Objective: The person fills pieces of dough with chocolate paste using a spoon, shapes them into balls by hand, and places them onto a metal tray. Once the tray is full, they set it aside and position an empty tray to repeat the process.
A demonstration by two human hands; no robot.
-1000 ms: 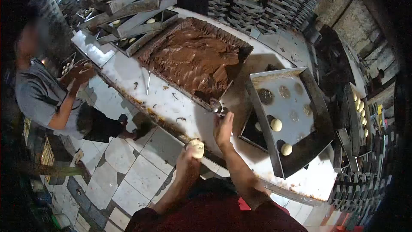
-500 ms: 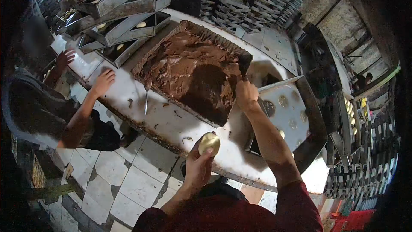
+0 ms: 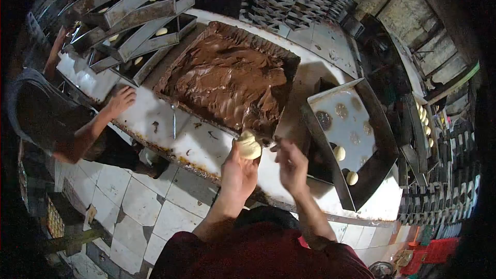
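The left hand (image 3: pixel 238 171) grips a dough ball (image 3: pixel 248 145), held up at the near edge of the chocolate tray (image 3: pixel 289 62). The right hand (image 3: pixel 292 163) hovers just right of it; whether its fingers pinch anything cannot be told. Right of the hands, a metal tray (image 3: pixel 380 124) holds two dough balls.

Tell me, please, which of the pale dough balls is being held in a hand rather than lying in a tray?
The dough ball in the left hand, raised by the chocolate tray; the two others lie in the metal tray on the right.
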